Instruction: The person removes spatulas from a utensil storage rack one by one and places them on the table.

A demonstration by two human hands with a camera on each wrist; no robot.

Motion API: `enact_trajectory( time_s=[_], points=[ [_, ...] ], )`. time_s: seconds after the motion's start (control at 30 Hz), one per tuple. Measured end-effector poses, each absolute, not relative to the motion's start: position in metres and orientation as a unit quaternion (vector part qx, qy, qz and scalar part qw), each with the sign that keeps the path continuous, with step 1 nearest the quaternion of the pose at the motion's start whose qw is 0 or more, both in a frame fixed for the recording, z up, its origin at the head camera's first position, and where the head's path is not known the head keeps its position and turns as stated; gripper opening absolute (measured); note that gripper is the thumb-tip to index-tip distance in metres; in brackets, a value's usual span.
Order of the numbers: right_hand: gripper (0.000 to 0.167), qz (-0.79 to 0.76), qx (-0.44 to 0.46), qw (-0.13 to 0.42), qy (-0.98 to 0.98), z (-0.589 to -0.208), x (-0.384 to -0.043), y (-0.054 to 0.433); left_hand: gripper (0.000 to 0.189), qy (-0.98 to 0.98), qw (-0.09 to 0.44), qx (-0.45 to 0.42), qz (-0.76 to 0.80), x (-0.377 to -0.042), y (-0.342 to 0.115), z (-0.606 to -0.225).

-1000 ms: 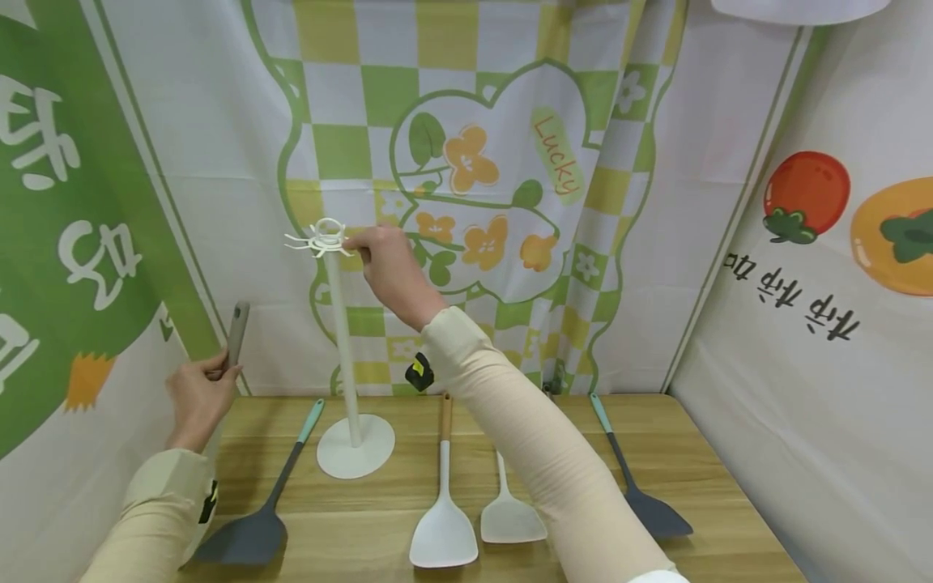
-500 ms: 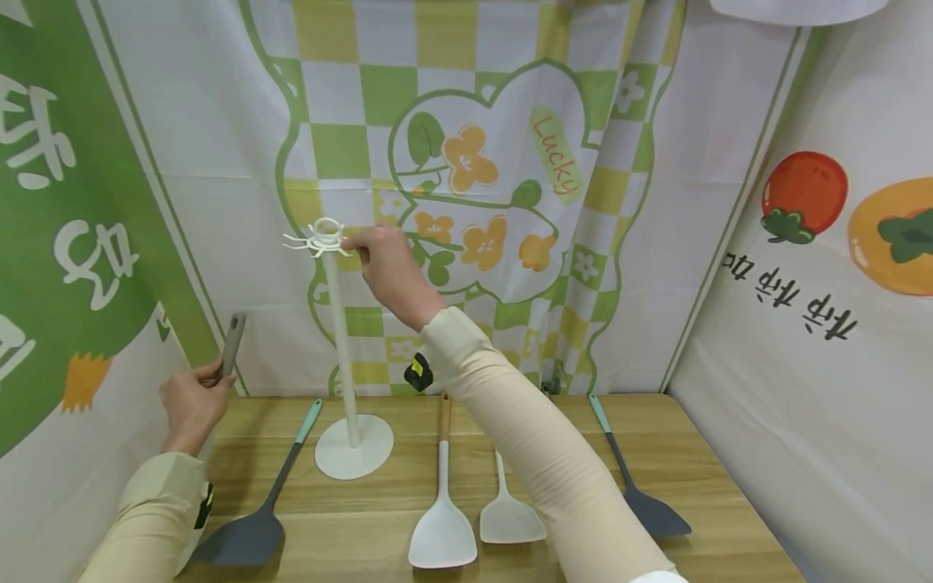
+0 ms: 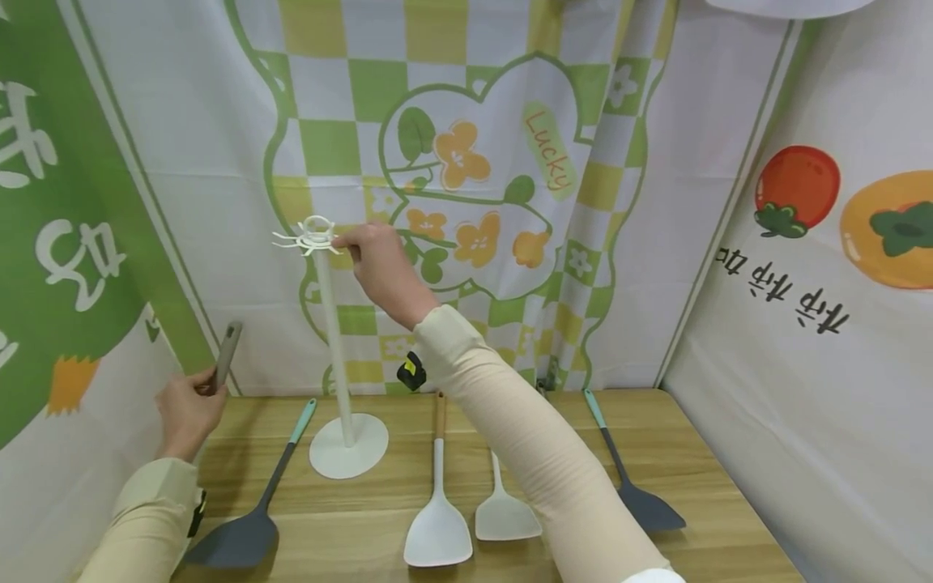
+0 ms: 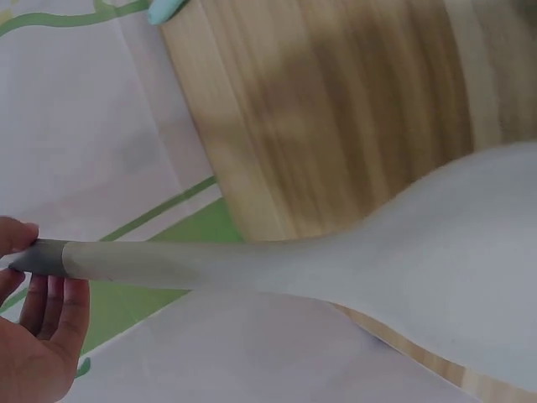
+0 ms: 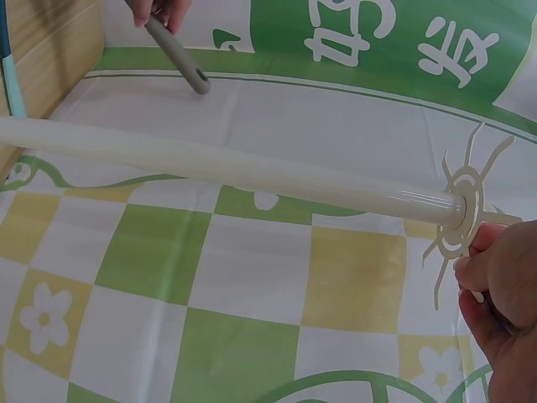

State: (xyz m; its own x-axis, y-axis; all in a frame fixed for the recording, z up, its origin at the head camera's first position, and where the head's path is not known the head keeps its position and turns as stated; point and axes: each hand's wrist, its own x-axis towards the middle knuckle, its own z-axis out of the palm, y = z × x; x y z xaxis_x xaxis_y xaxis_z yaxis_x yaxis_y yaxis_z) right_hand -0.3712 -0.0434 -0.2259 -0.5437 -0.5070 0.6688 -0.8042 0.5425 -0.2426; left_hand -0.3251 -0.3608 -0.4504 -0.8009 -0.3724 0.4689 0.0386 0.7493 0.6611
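On the left side, my left hand point(image 3: 188, 414) grips the grey handle point(image 3: 228, 352) of a spatula. Its pale shaft and broad blade stretch across the left wrist view point(image 4: 403, 269), while my forearm hides most of them in the head view. A white utensil stand point(image 3: 331, 332) rises upright from a round base point(image 3: 350, 457). Hooks spread around its top point(image 3: 313, 239). My right hand point(image 3: 386, 267) pinches one hook on the right side of that top, as the right wrist view also shows at the hook ring point(image 5: 461, 210).
A dark spatula with a mint handle point(image 3: 240, 536) lies left of the stand. Right of it lie a white spatula with a wooden handle point(image 3: 439, 534), a smaller pale spatula point(image 3: 506, 518) and another dark one point(image 3: 649, 506). Printed cloth point(image 3: 328, 146) surrounds the wooden table point(image 3: 700, 486).
My left hand has sunk slightly and drifted a little left with the spatula. My right hand keeps its pinch on the hook. The head view has shifted slightly.
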Motion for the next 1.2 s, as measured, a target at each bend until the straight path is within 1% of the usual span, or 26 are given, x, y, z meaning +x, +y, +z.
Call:
enact_trajectory(
  time_s=[0.1, 0.3, 0.5, 0.83, 1.0, 1.2],
  points=[
    [0.033, 0.274, 0.394, 0.268, -0.835, -0.225, -0.371, -0.044, 0.041, -0.892, 0.299, 0.089, -0.327, -0.324, -0.366, -0.456],
    [0.034, 0.275, 0.397, 0.263, -0.835, -0.225, -0.368, -0.045, 0.043, -0.909, 0.267, 0.073, -0.312, -0.322, -0.376, -0.467],
    [0.033, 0.274, 0.401, 0.272, -0.831, -0.223, -0.368, -0.045, 0.042, -0.914, 0.268, 0.065, -0.299, -0.324, -0.38, -0.472],
    [0.033, 0.272, 0.395, 0.276, -0.833, -0.224, -0.367, -0.044, 0.036, -0.92, 0.274, 0.023, -0.278, -0.326, -0.386, -0.48],
    [0.034, 0.271, 0.394, 0.267, -0.837, -0.224, -0.368, -0.044, 0.034, -0.922, 0.267, 0.006, -0.279, -0.325, -0.386, -0.484],
    [0.034, 0.265, 0.393, 0.281, -0.835, -0.226, -0.369, -0.042, 0.029, -0.933, 0.253, 0.002, -0.255, -0.323, -0.387, -0.487]
  ],
)
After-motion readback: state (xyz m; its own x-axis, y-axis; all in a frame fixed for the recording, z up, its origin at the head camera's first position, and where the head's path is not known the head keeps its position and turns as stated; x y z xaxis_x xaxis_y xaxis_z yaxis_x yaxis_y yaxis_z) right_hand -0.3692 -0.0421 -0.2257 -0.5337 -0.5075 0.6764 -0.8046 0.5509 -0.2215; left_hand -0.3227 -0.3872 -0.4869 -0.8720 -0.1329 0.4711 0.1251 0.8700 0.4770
